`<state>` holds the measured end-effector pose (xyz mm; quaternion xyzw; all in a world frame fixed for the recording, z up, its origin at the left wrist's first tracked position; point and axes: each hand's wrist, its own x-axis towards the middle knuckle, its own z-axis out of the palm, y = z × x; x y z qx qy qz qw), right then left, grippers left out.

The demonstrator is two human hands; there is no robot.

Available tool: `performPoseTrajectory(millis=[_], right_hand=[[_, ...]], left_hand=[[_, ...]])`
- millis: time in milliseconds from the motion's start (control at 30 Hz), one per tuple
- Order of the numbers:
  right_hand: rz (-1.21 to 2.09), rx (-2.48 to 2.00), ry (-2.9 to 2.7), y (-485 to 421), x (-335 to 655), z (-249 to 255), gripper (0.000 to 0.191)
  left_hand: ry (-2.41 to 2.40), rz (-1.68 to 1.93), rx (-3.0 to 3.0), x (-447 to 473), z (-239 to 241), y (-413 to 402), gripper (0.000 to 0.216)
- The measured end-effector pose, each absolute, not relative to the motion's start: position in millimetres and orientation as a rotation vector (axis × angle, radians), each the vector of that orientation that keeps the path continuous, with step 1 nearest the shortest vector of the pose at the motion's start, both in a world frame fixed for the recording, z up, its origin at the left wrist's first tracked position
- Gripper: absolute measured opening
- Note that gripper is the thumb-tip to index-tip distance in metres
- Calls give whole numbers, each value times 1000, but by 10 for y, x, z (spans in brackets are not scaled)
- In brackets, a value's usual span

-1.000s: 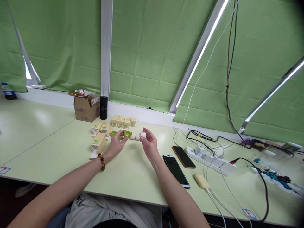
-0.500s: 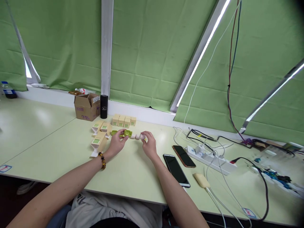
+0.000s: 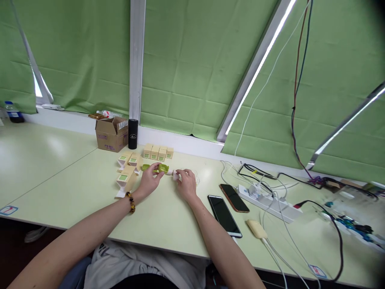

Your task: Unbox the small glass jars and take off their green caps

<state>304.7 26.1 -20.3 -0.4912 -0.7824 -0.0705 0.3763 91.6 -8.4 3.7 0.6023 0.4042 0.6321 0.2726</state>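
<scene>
This looks like an office workroom: a long pale-green surface [image 3: 60, 168] runs under windows covered by green blinds [image 3: 186, 72], with a power strip [image 3: 270, 202] trailing cables [image 3: 300, 80], two phones [image 3: 224, 215], a cardboard box [image 3: 110, 134] and small cream cartons [image 3: 158, 152].

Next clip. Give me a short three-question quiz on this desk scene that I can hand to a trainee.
1. True or false: the black cylinder stands right beside the cardboard box.
2. How many phones lie on the table to the right of the right hand?
3. Fill in: the pieces at the fingertips of the left hand are ___ in colour.

Key: 1 true; 2 two; 3 green.
</scene>
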Motion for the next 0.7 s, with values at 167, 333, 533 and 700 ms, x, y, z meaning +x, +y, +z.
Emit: performPoseTrajectory(millis=[167,333,533,700], right_hand=[[-191,-1247,-2016,280,3040,-238,49],[-193,-1289,-2018,287,3051,-248,47],[-173,-1299,-2009,277,3056,-242,45],[-157,-1273,-1979,278,3069,-220,48]], left_hand=[[1091,1692,1632,920,33,-78,41],[1104,1676,1634,920,28,-78,42],[1101,1672,1633,920,47,-97,41],[1096,1668,1632,916,35,-89,42]])
